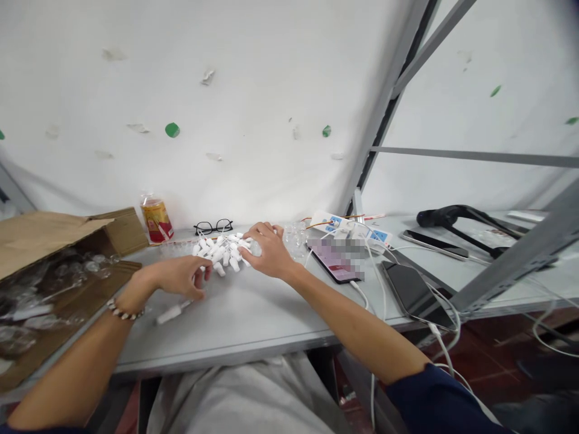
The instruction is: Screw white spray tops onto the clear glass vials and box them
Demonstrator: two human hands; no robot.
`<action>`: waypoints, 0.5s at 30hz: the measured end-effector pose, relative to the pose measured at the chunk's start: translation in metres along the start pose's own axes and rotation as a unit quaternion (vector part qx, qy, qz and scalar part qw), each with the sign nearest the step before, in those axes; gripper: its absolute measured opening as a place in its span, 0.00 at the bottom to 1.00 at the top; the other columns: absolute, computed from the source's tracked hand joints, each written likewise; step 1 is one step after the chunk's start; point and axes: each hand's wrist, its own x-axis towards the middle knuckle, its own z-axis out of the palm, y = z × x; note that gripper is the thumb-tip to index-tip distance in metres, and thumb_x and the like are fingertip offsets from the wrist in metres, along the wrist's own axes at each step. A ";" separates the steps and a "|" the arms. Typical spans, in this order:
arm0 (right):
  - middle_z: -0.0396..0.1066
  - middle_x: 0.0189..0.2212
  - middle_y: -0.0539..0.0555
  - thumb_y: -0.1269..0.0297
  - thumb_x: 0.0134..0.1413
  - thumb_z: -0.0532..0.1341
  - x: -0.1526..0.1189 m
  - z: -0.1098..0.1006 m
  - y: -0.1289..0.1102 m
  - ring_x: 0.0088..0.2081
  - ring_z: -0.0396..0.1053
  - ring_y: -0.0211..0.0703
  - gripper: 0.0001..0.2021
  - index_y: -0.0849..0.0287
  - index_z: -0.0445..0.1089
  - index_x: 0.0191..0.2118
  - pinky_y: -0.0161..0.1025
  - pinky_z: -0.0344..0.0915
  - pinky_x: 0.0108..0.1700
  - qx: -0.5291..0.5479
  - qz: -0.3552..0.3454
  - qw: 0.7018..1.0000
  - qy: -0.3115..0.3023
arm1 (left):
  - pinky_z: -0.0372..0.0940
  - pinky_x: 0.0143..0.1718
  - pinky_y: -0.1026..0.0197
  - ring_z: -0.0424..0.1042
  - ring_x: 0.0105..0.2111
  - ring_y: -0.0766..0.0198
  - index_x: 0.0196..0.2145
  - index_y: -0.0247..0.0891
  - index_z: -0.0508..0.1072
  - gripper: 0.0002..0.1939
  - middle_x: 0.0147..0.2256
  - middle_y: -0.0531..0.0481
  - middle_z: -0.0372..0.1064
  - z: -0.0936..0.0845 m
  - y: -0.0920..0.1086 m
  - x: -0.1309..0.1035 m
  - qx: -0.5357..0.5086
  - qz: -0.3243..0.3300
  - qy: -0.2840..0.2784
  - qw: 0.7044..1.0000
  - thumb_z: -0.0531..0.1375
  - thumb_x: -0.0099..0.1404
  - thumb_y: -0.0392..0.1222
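A pile of small white plastic pieces (221, 248) lies near the back of the grey table (253, 316). My right hand (266, 248) is at the pile's right side, fingers curved and apart, beside several clear pieces (294, 238). At the pile's front left is my left hand (187, 277), its fingers curled downward; what lies between the fingertips, if anything, is too small to make out. Just below that hand a single white piece (169, 314) with a thin clear end rests on the table.
An open cardboard box (122, 232) with clear pieces stands at left. Behind are a red-yellow can (157, 218) and glasses (214, 227). At right lie a lit phone (332, 259), a dark phone (414, 292), power strips (335, 222), cables and a metal post (520, 247).
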 end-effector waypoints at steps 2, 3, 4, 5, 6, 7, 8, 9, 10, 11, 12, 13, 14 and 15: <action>0.68 0.40 0.55 0.57 0.57 0.59 -0.001 -0.001 -0.004 0.46 0.64 0.46 0.11 0.58 0.70 0.41 0.46 0.51 0.51 0.049 -0.030 0.998 -0.018 | 0.61 0.25 0.64 0.70 0.25 0.64 0.33 0.40 0.65 0.11 0.28 0.54 0.72 0.005 0.005 0.005 -0.001 0.050 0.067 0.996 0.61 0.51 0.43; 0.68 0.40 0.55 0.57 0.58 0.59 -0.002 -0.001 -0.005 0.45 0.64 0.46 0.11 0.58 0.70 0.41 0.45 0.53 0.50 0.078 -0.046 0.995 -0.031 | 0.61 0.25 0.64 0.70 0.26 0.64 0.34 0.40 0.65 0.12 0.28 0.53 0.72 0.007 0.006 0.007 -0.005 0.068 0.108 0.992 0.61 0.53 0.45; 0.68 0.40 0.55 0.56 0.58 0.58 -0.003 -0.001 -0.006 0.43 0.65 0.44 0.12 0.58 0.70 0.41 0.43 0.55 0.48 0.107 -0.059 0.991 -0.048 | 0.62 0.26 0.64 0.70 0.27 0.64 0.36 0.40 0.65 0.12 0.29 0.53 0.71 0.009 0.008 0.010 -0.011 0.084 0.147 0.985 0.60 0.55 0.46; 0.68 0.39 0.54 0.54 0.58 0.58 -0.003 0.000 -0.006 0.40 0.65 0.42 0.13 0.58 0.69 0.41 0.42 0.57 0.46 0.137 -0.067 0.986 -0.069 | 0.63 0.27 0.64 0.70 0.28 0.64 0.37 0.40 0.65 0.13 0.30 0.52 0.71 0.011 0.009 0.012 -0.017 0.100 0.183 0.978 0.60 0.57 0.47; 0.68 0.36 0.53 0.53 0.58 0.58 -0.004 0.001 -0.007 0.36 0.65 0.40 0.14 0.58 0.69 0.40 0.40 0.59 0.42 0.164 -0.068 0.980 -0.095 | 0.63 0.28 0.64 0.70 0.28 0.64 0.38 0.40 0.64 0.14 0.31 0.52 0.71 0.013 0.011 0.014 -0.022 0.116 0.214 0.970 0.59 0.57 0.48; 0.67 0.33 0.52 0.51 0.58 0.58 -0.004 0.003 -0.007 0.32 0.63 0.38 0.15 0.59 0.69 0.40 0.38 0.59 0.38 0.187 -0.063 0.973 -0.121 | 0.64 0.29 0.63 0.70 0.29 0.64 0.39 0.40 0.64 0.14 0.32 0.52 0.71 0.016 0.013 0.016 -0.023 0.133 0.238 0.962 0.59 0.58 0.48; 0.66 0.29 0.50 0.50 0.57 0.58 -0.005 0.004 -0.008 0.29 0.61 0.36 0.16 0.59 0.69 0.38 0.36 0.58 0.34 0.204 -0.053 0.967 -0.145 | 0.64 0.30 0.63 0.70 0.30 0.65 0.39 0.40 0.65 0.13 0.33 0.52 0.71 0.019 0.015 0.017 -0.020 0.149 0.257 0.955 0.60 0.57 0.46; 0.64 0.26 0.49 0.49 0.57 0.58 -0.005 0.006 -0.009 0.26 0.59 0.35 0.16 0.59 0.69 0.36 0.35 0.56 0.30 0.217 -0.041 0.961 -0.165 | 0.64 0.31 0.63 0.70 0.30 0.65 0.39 0.40 0.65 0.13 0.34 0.52 0.71 0.021 0.018 0.018 -0.015 0.163 0.270 0.949 0.60 0.57 0.44; 0.63 0.23 0.47 0.49 0.56 0.59 -0.006 0.007 -0.009 0.24 0.58 0.35 0.16 0.60 0.68 0.33 0.34 0.55 0.28 0.227 -0.027 0.957 -0.178 | 0.64 0.32 0.63 0.70 0.30 0.65 0.39 0.40 0.65 0.12 0.34 0.53 0.71 0.024 0.020 0.019 -0.007 0.172 0.281 0.944 0.60 0.56 0.42; 0.61 0.21 0.46 0.50 0.55 0.60 -0.006 0.009 -0.010 0.23 0.57 0.34 0.16 0.60 0.67 0.31 0.34 0.53 0.27 0.236 -0.013 0.954 -0.185 | 0.63 0.32 0.63 0.70 0.30 0.66 0.39 0.41 0.65 0.12 0.33 0.54 0.71 0.026 0.022 0.019 0.001 0.178 0.291 0.940 0.59 0.56 0.41; 0.59 0.19 0.46 0.51 0.54 0.60 -0.007 0.010 -0.011 0.22 0.56 0.34 0.15 0.60 0.66 0.30 0.33 0.52 0.26 0.245 0.000 0.952 -0.186 | 0.63 0.32 0.63 0.70 0.31 0.66 0.39 0.41 0.66 0.12 0.33 0.54 0.71 0.028 0.024 0.020 0.011 0.182 0.299 0.937 0.59 0.56 0.40; 0.58 0.19 0.45 0.52 0.54 0.61 -0.007 0.010 -0.012 0.22 0.56 0.33 0.15 0.60 0.66 0.28 0.33 0.51 0.25 0.255 0.013 0.950 -0.181 | 0.63 0.33 0.63 0.70 0.31 0.65 0.39 0.41 0.66 0.12 0.33 0.54 0.71 0.029 0.025 0.020 0.022 0.182 0.308 0.933 0.59 0.56 0.39; 0.58 0.18 0.45 0.54 0.53 0.61 -0.007 0.011 -0.013 0.22 0.55 0.33 0.14 0.60 0.65 0.27 0.33 0.51 0.25 0.267 0.025 0.948 -0.174 | 0.63 0.33 0.62 0.70 0.31 0.65 0.40 0.41 0.66 0.12 0.33 0.54 0.71 0.030 0.026 0.020 0.032 0.180 0.317 0.931 0.59 0.56 0.40; 0.57 0.18 0.45 0.55 0.53 0.61 -0.007 0.010 -0.014 0.22 0.55 0.32 0.13 0.60 0.64 0.26 0.32 0.50 0.24 0.280 0.036 0.945 -0.164 | 0.63 0.33 0.62 0.70 0.31 0.65 0.40 0.41 0.66 0.12 0.34 0.54 0.71 0.031 0.026 0.021 0.041 0.177 0.325 0.928 0.59 0.57 0.41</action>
